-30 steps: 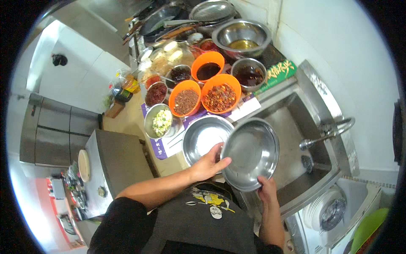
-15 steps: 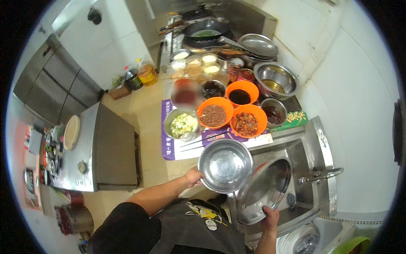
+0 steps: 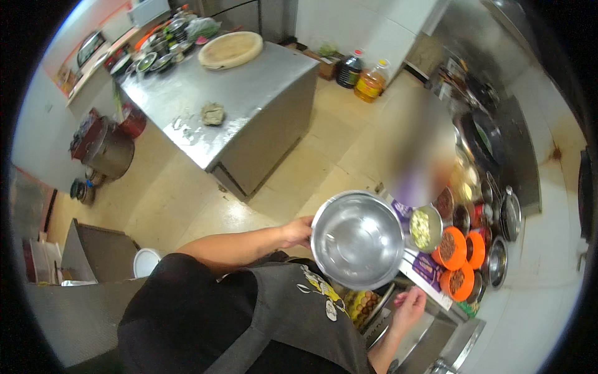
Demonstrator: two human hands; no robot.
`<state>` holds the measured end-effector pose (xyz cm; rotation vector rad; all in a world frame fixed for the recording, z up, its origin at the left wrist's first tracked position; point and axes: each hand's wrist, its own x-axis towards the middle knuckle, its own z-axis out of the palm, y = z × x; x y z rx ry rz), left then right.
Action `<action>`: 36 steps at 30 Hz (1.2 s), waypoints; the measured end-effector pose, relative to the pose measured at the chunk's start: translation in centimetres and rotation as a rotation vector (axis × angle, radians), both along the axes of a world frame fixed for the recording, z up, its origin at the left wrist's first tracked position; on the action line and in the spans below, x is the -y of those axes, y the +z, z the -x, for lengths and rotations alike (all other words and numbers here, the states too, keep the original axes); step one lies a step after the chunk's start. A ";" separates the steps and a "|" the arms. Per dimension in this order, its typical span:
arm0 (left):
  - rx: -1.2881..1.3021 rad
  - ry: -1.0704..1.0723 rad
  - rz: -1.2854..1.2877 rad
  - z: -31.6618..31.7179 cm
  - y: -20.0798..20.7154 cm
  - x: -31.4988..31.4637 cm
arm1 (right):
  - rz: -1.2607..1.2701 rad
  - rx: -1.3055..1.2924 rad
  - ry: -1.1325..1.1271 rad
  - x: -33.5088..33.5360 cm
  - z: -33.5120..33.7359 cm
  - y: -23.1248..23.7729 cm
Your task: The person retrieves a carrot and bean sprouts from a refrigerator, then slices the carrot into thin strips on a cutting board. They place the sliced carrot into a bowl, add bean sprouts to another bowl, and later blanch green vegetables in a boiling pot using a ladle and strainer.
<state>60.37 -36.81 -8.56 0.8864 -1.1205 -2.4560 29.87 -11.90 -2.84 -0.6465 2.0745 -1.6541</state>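
Observation:
My left hand (image 3: 298, 232) grips the left rim of a wide, shiny metal bowl (image 3: 358, 243). The bowl is tilted so that its bare inside faces up at me. Below and to its right is my right hand (image 3: 410, 304), loosely curled over the near edge of the counter by the sink (image 3: 436, 340). Nothing shows in its fingers, and it is apart from the bowl. Just beyond the bowl's right rim stands a metal container of chopped green and white pieces (image 3: 426, 228). Beside it are orange bowls (image 3: 450, 248) with reddish-brown contents.
At the left, a steel table (image 3: 255, 93) carries a round board (image 3: 230, 50) and a crumpled cloth (image 3: 213, 114). A dark bottle (image 3: 349, 68) and a yellow oil jug (image 3: 371, 81) stand on the floor. A wok (image 3: 483, 140) sits far right. Eggs (image 3: 366, 303) show below the bowl.
The view has swung left. My left hand still carries the bowl, now over the floor and counter edge. My right hand has let go of the large metal basin at the sink.

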 end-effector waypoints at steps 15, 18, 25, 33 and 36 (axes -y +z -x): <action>-0.137 1.314 -0.202 -18.8 -6.9 32.4 | -0.412 0.100 0.651 26.8 -6.8 -0.4; -0.078 1.251 -0.267 -15.9 -8.6 34.9 | -0.479 0.101 0.683 34.4 -4.4 -0.7; 0.731 0.325 0.415 -7.7 -8.1 40.6 | -0.610 -0.335 1.063 58.0 5.4 -3.5; 0.932 0.303 0.850 2.7 -1.0 61.9 | -0.599 -0.644 1.296 91.3 12.1 -0.4; 0.953 0.341 0.770 5.8 -0.4 70.9 | -0.567 -0.551 1.283 103.0 14.9 -1.9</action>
